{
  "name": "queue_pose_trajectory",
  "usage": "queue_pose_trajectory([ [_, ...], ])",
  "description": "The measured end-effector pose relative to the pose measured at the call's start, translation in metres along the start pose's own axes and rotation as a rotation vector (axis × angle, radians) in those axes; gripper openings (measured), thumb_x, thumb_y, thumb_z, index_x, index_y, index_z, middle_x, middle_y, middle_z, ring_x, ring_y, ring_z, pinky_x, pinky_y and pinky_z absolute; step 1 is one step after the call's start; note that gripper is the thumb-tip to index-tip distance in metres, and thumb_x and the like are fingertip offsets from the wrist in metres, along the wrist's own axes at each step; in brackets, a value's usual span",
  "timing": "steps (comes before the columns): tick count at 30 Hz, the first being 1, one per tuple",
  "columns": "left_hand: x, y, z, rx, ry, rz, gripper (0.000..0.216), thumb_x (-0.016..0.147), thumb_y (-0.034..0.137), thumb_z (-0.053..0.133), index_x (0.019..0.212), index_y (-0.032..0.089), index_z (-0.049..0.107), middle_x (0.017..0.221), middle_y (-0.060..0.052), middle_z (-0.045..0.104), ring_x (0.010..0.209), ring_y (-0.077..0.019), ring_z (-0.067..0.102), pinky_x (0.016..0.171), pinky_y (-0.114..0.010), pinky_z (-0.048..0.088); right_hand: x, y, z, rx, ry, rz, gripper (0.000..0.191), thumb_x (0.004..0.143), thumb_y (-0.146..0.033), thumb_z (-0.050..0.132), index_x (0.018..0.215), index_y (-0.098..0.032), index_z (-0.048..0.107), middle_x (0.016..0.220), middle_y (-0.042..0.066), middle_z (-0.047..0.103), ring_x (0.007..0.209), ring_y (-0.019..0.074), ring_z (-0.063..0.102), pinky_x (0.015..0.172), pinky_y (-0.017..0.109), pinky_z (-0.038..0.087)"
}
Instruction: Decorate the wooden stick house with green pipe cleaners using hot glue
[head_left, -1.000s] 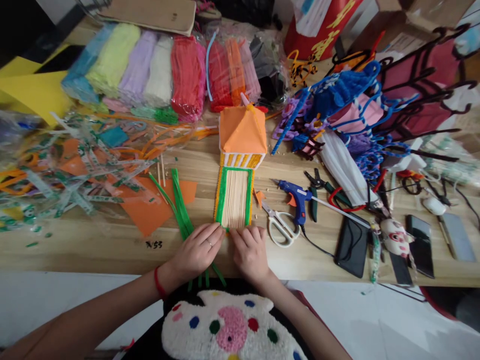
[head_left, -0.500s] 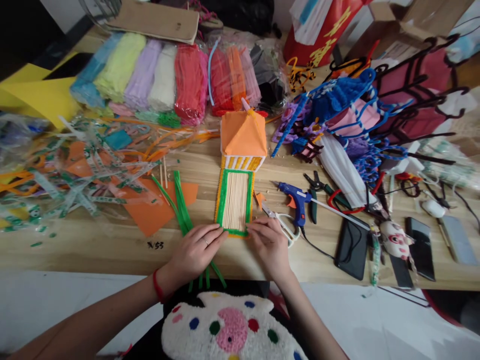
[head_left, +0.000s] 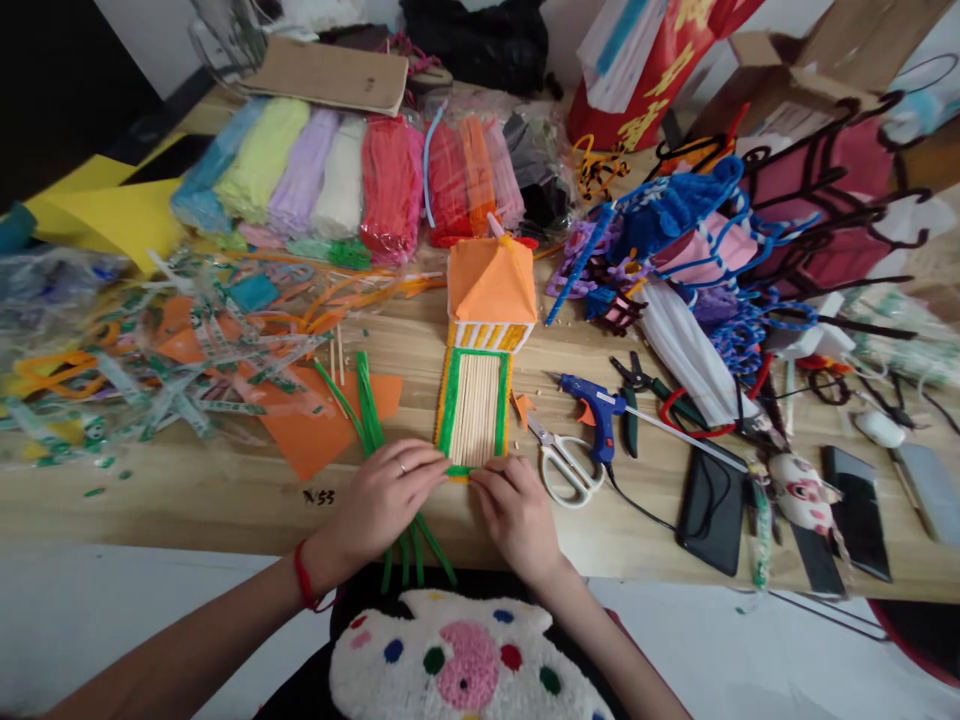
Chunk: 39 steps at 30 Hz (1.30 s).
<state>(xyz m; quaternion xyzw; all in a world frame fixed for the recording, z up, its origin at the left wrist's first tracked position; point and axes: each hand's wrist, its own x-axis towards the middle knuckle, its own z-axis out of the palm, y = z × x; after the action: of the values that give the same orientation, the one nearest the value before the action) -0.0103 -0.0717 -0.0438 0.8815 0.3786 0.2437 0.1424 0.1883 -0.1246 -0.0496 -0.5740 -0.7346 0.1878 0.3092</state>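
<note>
A craft house lies flat on the wooden table (head_left: 187,500): an orange paper roof (head_left: 491,280) above a panel of wooden sticks (head_left: 474,405) framed in green and orange pipe cleaner. My left hand (head_left: 382,500) rests at the panel's lower left corner, fingers pressed on the green edge and lying over a bundle of green pipe cleaners (head_left: 371,410). My right hand (head_left: 514,510) presses its fingertips on the panel's bottom edge. Both hands have fingers curled down on the frame.
White-handled scissors (head_left: 566,465), a blue glue gun (head_left: 596,405) and pliers (head_left: 634,385) lie right of the house. Phones (head_left: 705,510) sit near the front edge. Bagged pipe cleaners (head_left: 360,180) line the back; orange paper (head_left: 300,430) and plastic wrappers (head_left: 150,350) lie left.
My right hand moved out to the panel's lower right corner, then came back in along the bottom edge. The left hand stayed at the lower left corner. The camera shifted slightly.
</note>
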Motion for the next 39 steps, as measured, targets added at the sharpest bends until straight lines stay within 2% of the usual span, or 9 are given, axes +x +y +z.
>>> queue_pose_trajectory([
  [2, 0.003, -0.012, -0.011, -0.003, 0.090, -0.183, 0.018, 0.087, 0.026, 0.057, 0.099, 0.023, 0.069, 0.103, -0.006, 0.065, 0.097, -0.0185, 0.060, 0.088, -0.035, 0.050, -0.001, -0.005, 0.000, 0.061, -0.027, -0.004, 0.016, 0.091, -0.018, 0.049, 0.090, -0.019, 0.065, 0.088, 0.007, 0.063, 0.081, 0.0172, 0.058, 0.073, 0.029, 0.049],
  [5, 0.009, -0.029, -0.029, -0.088, 0.229, -0.483, 0.019, 0.083, 0.034, 0.061, 0.096, 0.023, 0.070, 0.099, -0.006, 0.067, 0.094, -0.0195, 0.062, 0.091, -0.037, 0.049, 0.000, -0.015, 0.006, 0.060, -0.194, -0.071, 0.017, 0.091, -0.024, 0.051, 0.082, -0.018, 0.064, 0.078, 0.004, 0.063, 0.071, 0.0153, 0.060, 0.063, 0.025, 0.048],
  [10, 0.021, -0.032, -0.047, -0.895, 0.282, -1.016, 0.035, 0.072, 0.037, 0.070, 0.102, 0.018, 0.067, 0.094, -0.006, 0.072, 0.092, -0.0205, 0.067, 0.086, -0.035, 0.053, 0.010, -0.028, 0.022, -0.113, -0.440, -0.127, 0.030, 0.083, -0.046, 0.060, 0.076, -0.017, 0.061, 0.072, 0.004, 0.066, 0.062, 0.0177, 0.062, 0.052, 0.026, 0.042],
  [14, 0.023, -0.028, -0.045, -1.216, 0.313, -1.118, 0.026, 0.067, 0.027, 0.073, 0.090, 0.016, 0.068, 0.090, -0.007, 0.072, 0.085, -0.0175, 0.067, 0.078, -0.031, 0.055, 0.016, -0.035, 0.030, -0.191, -0.558, -0.068, 0.039, 0.078, -0.053, 0.063, 0.084, -0.015, 0.061, 0.074, 0.007, 0.068, 0.063, 0.0208, 0.064, 0.052, 0.027, 0.041],
  [20, 0.023, -0.035, -0.045, -1.280, 0.401, -1.131, 0.017, 0.061, 0.016, 0.075, 0.076, 0.017, 0.066, 0.072, 0.000, 0.068, 0.066, -0.0103, 0.064, 0.067, -0.024, 0.055, 0.023, -0.041, 0.027, -0.062, -0.636, 0.080, 0.013, 0.085, -0.028, 0.055, 0.080, -0.017, 0.061, 0.074, 0.006, 0.069, 0.068, 0.0181, 0.065, 0.057, 0.025, 0.040],
  [25, 0.025, -0.046, -0.054, -1.173, 0.508, -1.094, 0.022, 0.052, 0.018, 0.078, 0.072, 0.018, 0.068, 0.070, 0.001, 0.067, 0.066, -0.0103, 0.062, 0.069, -0.024, 0.054, 0.030, -0.043, 0.019, 0.005, -0.667, 0.269, 0.013, 0.084, -0.023, 0.053, 0.088, -0.015, 0.062, 0.077, 0.007, 0.070, 0.069, 0.0179, 0.066, 0.057, 0.024, 0.041],
  [29, 0.021, -0.057, -0.054, -0.897, 0.510, -0.993, 0.023, 0.062, 0.031, 0.074, 0.082, 0.020, 0.070, 0.079, -0.001, 0.070, 0.071, -0.0133, 0.063, 0.075, -0.029, 0.052, 0.031, -0.042, 0.017, 0.037, -0.629, 0.326, 0.016, 0.083, -0.024, 0.057, 0.095, -0.014, 0.060, 0.083, 0.009, 0.071, 0.075, 0.0189, 0.067, 0.060, 0.024, 0.042],
  [35, 0.016, -0.058, -0.057, 0.085, 0.226, -0.761, 0.030, 0.080, 0.048, 0.057, 0.078, 0.019, 0.065, 0.080, -0.005, 0.069, 0.073, -0.0177, 0.061, 0.070, -0.028, 0.045, 0.025, -0.040, 0.023, 0.056, -0.610, 0.304, 0.012, 0.084, -0.027, 0.058, 0.084, -0.016, 0.063, 0.075, 0.007, 0.070, 0.070, 0.0181, 0.065, 0.058, 0.024, 0.041],
  [39, 0.009, -0.046, -0.050, 0.413, -0.128, -0.771, 0.043, 0.086, 0.056, 0.044, 0.070, 0.018, 0.058, 0.063, -0.006, 0.064, 0.060, -0.0203, 0.060, 0.054, -0.027, 0.035, 0.022, -0.039, 0.029, 0.115, -0.555, 0.310, 0.008, 0.082, -0.021, 0.057, 0.076, -0.018, 0.062, 0.067, 0.003, 0.067, 0.060, 0.0141, 0.062, 0.054, 0.021, 0.038],
])
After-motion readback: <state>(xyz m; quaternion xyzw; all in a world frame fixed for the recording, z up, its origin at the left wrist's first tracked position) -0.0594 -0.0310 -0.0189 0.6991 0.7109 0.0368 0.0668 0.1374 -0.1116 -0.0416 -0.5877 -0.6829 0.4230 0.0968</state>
